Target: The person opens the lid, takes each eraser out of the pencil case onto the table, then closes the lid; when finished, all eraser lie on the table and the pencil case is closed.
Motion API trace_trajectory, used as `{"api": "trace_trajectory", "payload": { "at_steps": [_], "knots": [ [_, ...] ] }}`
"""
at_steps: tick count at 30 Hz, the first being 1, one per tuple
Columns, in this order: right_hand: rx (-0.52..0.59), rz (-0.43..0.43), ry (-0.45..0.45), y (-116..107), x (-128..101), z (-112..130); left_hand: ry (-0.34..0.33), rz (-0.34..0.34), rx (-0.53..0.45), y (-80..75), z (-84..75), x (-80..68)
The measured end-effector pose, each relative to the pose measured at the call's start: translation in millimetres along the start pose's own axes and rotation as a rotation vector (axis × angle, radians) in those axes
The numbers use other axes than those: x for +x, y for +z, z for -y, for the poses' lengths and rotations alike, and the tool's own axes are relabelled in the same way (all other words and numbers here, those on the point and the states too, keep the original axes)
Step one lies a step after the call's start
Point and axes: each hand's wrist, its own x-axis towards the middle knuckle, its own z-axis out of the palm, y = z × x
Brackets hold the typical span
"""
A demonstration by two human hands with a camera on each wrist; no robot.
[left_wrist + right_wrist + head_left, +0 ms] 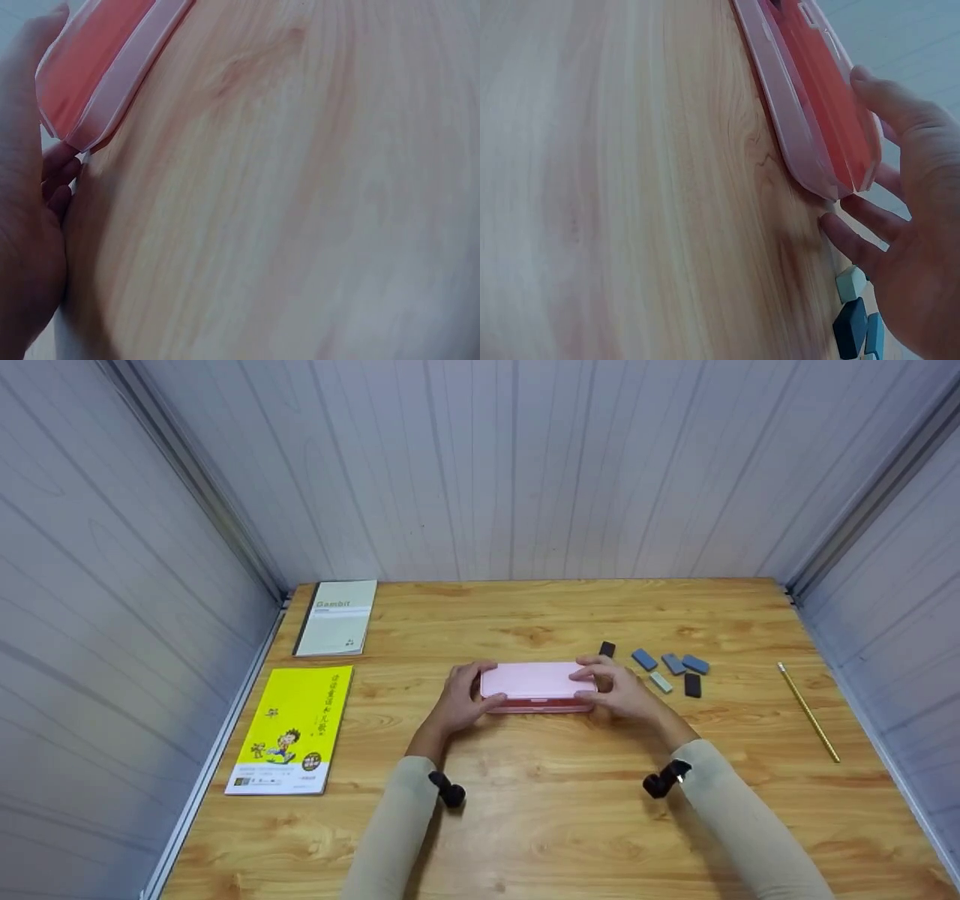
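Observation:
A pink pencil case (pixel 529 679) lies crosswise on the wooden table, its lid slightly raised along the near side so a red gap shows. My left hand (pixel 459 701) grips the left end, thumb at the lid's front corner and fingers toward the back. At the opposite end my right hand (pixel 619 690) holds the lid, its thumb at the near edge and fingers over the top. In the right wrist view the case's reddish inside (pixel 821 97) shows between lid and base. What lies inside cannot be made out.
Right of the case lie several small eraser-like blocks, including a blue one (pixel 643 659), a black one (pixel 692 685) and a pale green one (pixel 661 682). A gold pencil (pixel 808 712) lies farther right. On the left are a yellow book (pixel 292 720) and a grey notebook (pixel 337 622).

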Motion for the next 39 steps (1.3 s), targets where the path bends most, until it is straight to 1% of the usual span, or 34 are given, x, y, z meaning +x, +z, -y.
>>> {"api": "trace_trajectory", "payload": {
  "at_steps": [9,13,19,26,39],
  "knots": [
    [-0.043,0.005,0.005,3.2,-2.3,-0.4,-0.021,-0.010,0.035,3.2,1.6,1.1],
    [-0.049,-0.002,0.001,4.0,-2.7,-1.0,-0.028,-0.006,0.017,2.8,0.7,1.0],
    [-0.079,-0.011,-0.036,4.9,-2.8,-4.0,-0.030,-0.007,-0.004,2.0,0.3,0.8],
    [-0.079,-0.010,-0.059,5.9,-3.1,-4.9,-0.053,0.000,-0.012,1.8,1.0,1.3],
    [-0.095,-0.010,-0.067,6.5,-5.0,-4.9,-0.037,-0.010,-0.002,2.7,2.2,1.6]
  ]
}}
